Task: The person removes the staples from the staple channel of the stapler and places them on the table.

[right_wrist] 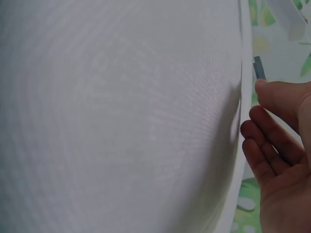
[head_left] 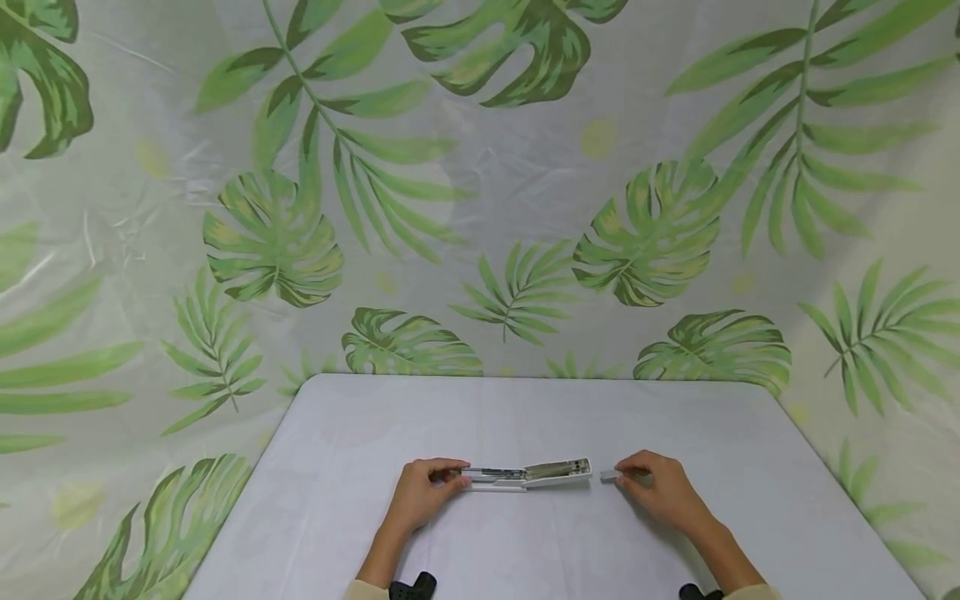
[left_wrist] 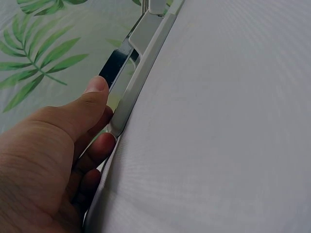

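A white stapler (head_left: 555,475) lies opened out on the table, its top cover swung back to the right and the metal inside facing up. My left hand (head_left: 423,496) pinches the magazine end, with the thumb at the near side. In the left wrist view the thumb presses the dark metal magazine (left_wrist: 113,65) above the pale base (left_wrist: 138,87). Just right of the cover, my right hand (head_left: 666,492) pinches a short grey strip of staples (head_left: 609,476) between thumb and forefinger. In the right wrist view the strip (right_wrist: 259,68) juts past the thumb tip, the other fingers loosely curled.
The white-covered table (head_left: 525,550) has rounded far corners. Behind it hangs a leaf-patterned curtain (head_left: 517,192), reaching down both sides. Black wrist straps (head_left: 414,586) show at the bottom edge by the sleeves.
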Demonstrator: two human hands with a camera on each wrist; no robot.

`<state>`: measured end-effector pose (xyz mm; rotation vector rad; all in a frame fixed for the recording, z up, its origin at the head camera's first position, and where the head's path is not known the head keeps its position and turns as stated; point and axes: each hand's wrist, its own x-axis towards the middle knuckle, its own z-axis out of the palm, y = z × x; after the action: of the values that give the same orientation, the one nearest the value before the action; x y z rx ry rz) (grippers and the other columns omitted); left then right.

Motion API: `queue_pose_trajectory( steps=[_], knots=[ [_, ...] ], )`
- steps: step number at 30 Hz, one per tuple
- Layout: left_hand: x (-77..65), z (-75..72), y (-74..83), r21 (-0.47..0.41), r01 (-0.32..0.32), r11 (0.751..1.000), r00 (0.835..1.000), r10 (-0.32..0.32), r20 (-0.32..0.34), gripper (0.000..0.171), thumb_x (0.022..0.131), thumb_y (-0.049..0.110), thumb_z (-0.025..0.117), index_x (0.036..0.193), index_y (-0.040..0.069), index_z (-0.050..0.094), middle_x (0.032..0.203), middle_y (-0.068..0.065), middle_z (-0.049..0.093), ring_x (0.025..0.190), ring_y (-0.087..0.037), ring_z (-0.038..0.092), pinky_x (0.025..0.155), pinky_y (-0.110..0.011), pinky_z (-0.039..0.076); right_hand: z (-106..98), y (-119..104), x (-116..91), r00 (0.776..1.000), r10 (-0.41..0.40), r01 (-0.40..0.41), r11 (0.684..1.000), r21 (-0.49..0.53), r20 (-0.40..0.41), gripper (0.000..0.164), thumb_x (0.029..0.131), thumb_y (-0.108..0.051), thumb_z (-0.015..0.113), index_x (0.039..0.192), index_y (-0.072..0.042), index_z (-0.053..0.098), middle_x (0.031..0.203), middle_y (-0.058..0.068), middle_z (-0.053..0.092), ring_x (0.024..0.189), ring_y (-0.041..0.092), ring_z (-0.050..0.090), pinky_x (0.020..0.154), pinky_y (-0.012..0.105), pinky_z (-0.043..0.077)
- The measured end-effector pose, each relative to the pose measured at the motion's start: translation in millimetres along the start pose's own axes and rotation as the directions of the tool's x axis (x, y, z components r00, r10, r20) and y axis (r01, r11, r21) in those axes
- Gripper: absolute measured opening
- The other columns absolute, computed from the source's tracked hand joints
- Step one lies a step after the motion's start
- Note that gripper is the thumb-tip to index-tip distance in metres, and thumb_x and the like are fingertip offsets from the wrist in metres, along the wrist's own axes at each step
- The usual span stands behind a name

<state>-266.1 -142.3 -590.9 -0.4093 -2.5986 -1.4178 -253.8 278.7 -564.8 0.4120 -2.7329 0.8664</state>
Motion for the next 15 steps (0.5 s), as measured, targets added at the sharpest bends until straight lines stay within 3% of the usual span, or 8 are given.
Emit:
queue_pose_trajectory(
  steps=[4, 7, 15],
  knots=[
    [-0.9, 0.2, -0.1, -0.003, 0.018, 1.0, 1.0, -0.018, 0.005, 0.022, 0.085, 0.037, 0.085, 0.105, 0.029, 0.082, 0.082, 0.016, 0.073, 0.073, -0.001, 0.063, 0.069, -0.022, 0.05, 1.2, 3.1, -2.4, 1.0, -0.01, 0.01, 1.0, -0.007, 0.0, 0.015, 0.084, -0.011, 0.084, 0.098, -0.016, 0.079, 0.096, -0.008, 0.075, 0.087, 0.011, 0.071, 0.08, 0.034, 0.058],
    [-0.9, 0.7, -1.0, -0.002, -0.003, 1.0, 1.0, 0.003, 0.004, 0.022, 0.086, 0.036, 0.084, 0.105, 0.028, 0.082, 0.082, 0.014, 0.073, 0.073, -0.001, 0.063, 0.069, -0.022, 0.051, 2.1, 5.5, -3.5, 1.0, -0.021, 0.022, 1.0, -0.011, 0.005, 0.015, 0.084, -0.011, 0.084, 0.097, -0.016, 0.079, 0.096, -0.009, 0.074, 0.088, 0.008, 0.069, 0.08, 0.034, 0.057],
    [0.1, 2.2, -4.0, -0.002, -0.02, 1.0, 1.0, 0.02, -0.021, 0.021, 0.085, 0.035, 0.085, 0.104, 0.027, 0.083, 0.081, 0.014, 0.074, 0.072, 0.0, 0.063, 0.069, -0.022, 0.051, 5.0, 9.2, -0.4, 0.998, -0.061, 0.061, 0.997, -0.048, 0.011, 0.015, 0.082, -0.009, 0.084, 0.094, -0.018, 0.079, 0.094, -0.011, 0.07, 0.09, 0.011, 0.068, 0.085, 0.04, 0.056]
  ],
)
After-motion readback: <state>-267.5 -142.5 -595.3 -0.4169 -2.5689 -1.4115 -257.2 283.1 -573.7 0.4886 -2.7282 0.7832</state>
